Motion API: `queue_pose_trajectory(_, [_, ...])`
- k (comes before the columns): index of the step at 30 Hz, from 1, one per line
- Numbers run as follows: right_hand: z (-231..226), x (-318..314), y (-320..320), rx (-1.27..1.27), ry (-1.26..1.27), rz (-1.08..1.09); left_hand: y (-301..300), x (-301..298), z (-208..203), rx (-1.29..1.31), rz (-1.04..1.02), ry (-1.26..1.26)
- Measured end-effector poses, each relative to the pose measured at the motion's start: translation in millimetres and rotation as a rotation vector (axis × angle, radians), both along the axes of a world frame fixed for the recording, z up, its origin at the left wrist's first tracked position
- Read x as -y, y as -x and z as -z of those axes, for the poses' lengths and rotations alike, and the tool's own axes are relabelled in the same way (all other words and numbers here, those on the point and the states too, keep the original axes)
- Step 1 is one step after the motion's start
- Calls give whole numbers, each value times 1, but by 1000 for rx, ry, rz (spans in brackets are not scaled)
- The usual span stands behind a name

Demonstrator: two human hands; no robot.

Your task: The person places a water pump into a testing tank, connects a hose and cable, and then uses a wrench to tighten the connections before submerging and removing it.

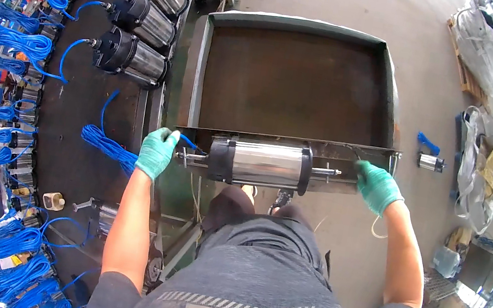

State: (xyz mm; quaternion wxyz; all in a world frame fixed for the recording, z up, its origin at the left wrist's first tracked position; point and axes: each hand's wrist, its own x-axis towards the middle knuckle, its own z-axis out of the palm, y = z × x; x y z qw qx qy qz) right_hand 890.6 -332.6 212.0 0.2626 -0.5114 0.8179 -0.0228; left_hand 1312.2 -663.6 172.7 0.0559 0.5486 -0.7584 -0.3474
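Note:
A submersible pump motor point(267, 164), a bright steel cylinder with black ends, lies crosswise in front of me at the near edge of an open metal tank point(300, 25). Metal fittings with short rods stick out of both its ends. My left hand point(157, 152), in a green glove, is closed on the blue cable point(188, 141) beside the motor's left end. Past the right end is my gloved right hand point(378, 188), its fingers bent together at the tank's near right corner. Whatever those fingers hold is hidden.
A dark workbench point(97, 109) runs along my left with a row of similar motors point(138, 58) and a loose blue cable coil point(107, 147). More blue coils point(14, 43) line its far side. On the right floor are a small motor point(431, 162) and wrapped bundles point(476, 166).

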Motion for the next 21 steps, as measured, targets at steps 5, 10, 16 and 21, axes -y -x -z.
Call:
queue_pose_trajectory(5, [-33,-22,-9,214,-25,286,22,-30,-29,-12,174,-120])
queue_pose_trajectory(10, [-40,-15,-44,467,-15,389,29,-55,-34,-256,-82,-583])
queue_pose_trajectory(16, [-67,3,-72,578,186,673,-7,-59,-48,-329,-69,-638])
queue_pose_trajectory(21, [-104,18,-67,1030,302,940,-13,-49,-44,-430,-194,-587])
